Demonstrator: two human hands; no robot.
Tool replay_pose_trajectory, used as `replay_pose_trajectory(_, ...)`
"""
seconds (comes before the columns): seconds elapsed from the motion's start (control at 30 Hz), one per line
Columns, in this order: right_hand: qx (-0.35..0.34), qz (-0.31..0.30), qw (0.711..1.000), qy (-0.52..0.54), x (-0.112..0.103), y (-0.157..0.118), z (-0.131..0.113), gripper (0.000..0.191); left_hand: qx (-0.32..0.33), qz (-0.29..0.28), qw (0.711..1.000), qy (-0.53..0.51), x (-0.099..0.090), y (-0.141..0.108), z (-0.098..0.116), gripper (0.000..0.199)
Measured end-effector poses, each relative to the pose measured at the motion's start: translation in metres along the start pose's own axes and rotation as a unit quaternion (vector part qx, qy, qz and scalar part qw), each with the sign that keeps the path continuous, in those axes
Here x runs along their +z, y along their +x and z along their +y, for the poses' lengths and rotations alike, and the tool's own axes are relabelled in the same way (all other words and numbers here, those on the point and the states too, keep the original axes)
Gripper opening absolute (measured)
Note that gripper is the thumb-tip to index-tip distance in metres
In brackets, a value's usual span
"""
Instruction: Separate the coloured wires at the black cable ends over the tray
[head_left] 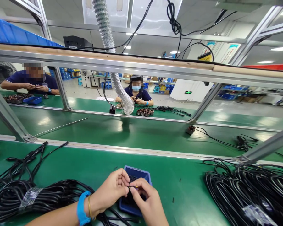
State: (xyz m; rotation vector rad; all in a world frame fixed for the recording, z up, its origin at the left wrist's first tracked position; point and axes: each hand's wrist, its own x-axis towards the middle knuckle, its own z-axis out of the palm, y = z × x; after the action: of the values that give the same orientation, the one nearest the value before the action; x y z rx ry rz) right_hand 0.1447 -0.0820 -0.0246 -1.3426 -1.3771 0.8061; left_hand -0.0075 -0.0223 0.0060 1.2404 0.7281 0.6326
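My left hand [109, 192] and right hand [149, 197] pinch a thin, dark, yellow-tipped piece [132, 186] between their fingers, above a blue plastic bin [138, 170] on the green surface [188, 191]; I judge light, close fingertip grips (it is tiny) best for steadiness.

The green table [188, 188] carries a blue bin [150, 177], bundled black cables [58, 196] at left, and more coiled cables [247, 185] at right.

Blk cables [250, 191], blue bin [138, 171], plain grn tabletop [188, 185].
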Motion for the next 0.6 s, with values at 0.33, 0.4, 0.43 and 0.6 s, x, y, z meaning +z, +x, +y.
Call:
replay_pose_trajectory(0.33,0.051,0.053,0.971,-0.227,-0.055,0.017,0.022,0.054,0.069,-0.206,0.943,0.253,-0.003,-0.04,0.035,0.009)
replay_pose_trajectory(0.4,0.094,0.033,0.951,-0.293,-0.057,0.024,0.036,0.052,0.109,-0.272,0.888,0.354,-0.011,-0.063,0.041,0.021)
replay_pose_trajectory(0.43,0.111,0.027,0.946,-0.304,-0.059,0.027,0.042,0.05,0.114,-0.274,0.864,0.407,-0.019,-0.073,0.041,0.036)
replay_pose_trajectory(0.6,0.172,0.094,0.916,-0.35,-0.089,0.028,0.057,0.042,-0.015,-0.164,0.732,0.661,-0.062,-0.096,0.002,0.12)
